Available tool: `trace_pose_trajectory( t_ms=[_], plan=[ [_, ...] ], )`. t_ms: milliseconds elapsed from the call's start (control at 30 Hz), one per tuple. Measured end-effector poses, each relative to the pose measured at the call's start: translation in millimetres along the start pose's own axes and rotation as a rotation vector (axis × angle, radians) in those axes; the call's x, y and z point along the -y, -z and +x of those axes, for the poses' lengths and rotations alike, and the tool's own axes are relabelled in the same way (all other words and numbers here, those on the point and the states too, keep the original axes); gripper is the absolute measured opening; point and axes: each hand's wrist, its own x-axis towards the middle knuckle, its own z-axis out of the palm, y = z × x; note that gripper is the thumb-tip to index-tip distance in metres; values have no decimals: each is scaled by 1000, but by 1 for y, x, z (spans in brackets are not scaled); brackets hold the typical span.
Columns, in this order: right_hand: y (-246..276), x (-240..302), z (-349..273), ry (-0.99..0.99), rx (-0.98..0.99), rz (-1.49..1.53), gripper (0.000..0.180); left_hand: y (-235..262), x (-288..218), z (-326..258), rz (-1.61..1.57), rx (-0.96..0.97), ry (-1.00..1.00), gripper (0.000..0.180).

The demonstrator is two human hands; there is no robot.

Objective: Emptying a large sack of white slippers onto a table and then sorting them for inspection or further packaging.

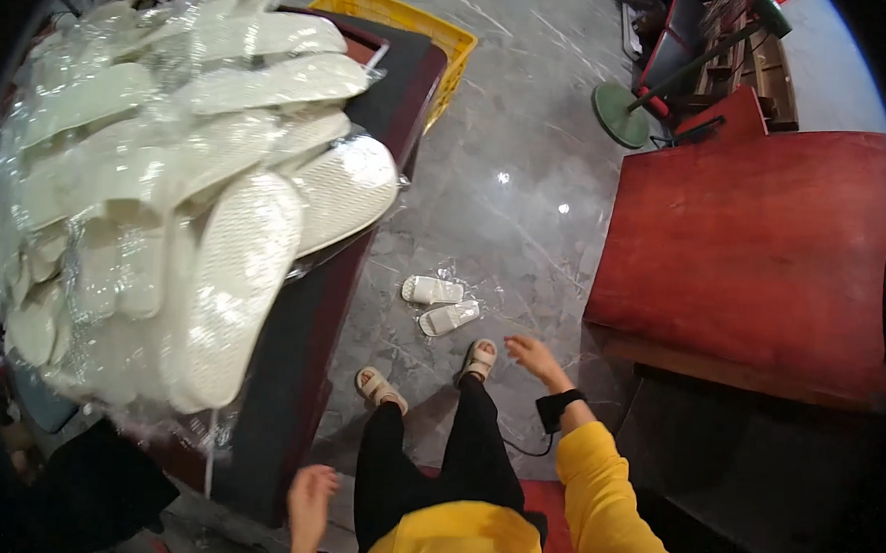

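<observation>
A tall pile of white slippers (248,266) in clear plastic wrapping covers most of the dark table on the left. My left hand (313,487) hangs beside the table's near edge, its fingers loosely bent, with nothing visible in it. Further right, my right hand (533,358) is held out over the floor, empty and with fingers loosely apart. It is near my right foot and touches nothing. On the floor ahead of my feet lies a pair of white slippers (432,291) in clear plastic, apart from both hands.
The dark table (292,389) runs along my left side. Behind it stands a yellow plastic crate (459,49). A red wooden surface (744,262) fills the right, with a round green stand base (620,116) beyond it. A dark cable (529,451) hangs near my right wrist.
</observation>
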Motion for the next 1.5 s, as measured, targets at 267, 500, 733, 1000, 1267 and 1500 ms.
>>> trace_pose_trajectory(
  t_ms=[267,500,733,1000,1267,1500],
  plan=[
    [-111,-182,200,-59,129,-218,32,-160,108,38,373,322,157,29],
    [-200,-264,316,-153,-205,-278,38,-218,149,90,426,307,540,31],
    [-215,-275,370,-39,-42,-366,27,-230,171,121,137,68,769,36],
    [-85,-201,258,195,77,-378,32,-209,131,81,109,230,489,33],
    [103,-129,42,231,60,-625,33,-175,102,13,216,325,146,30],
    [189,52,-106,214,71,-567,28,-176,27,-28,457,-10,-200,30]
  ],
)
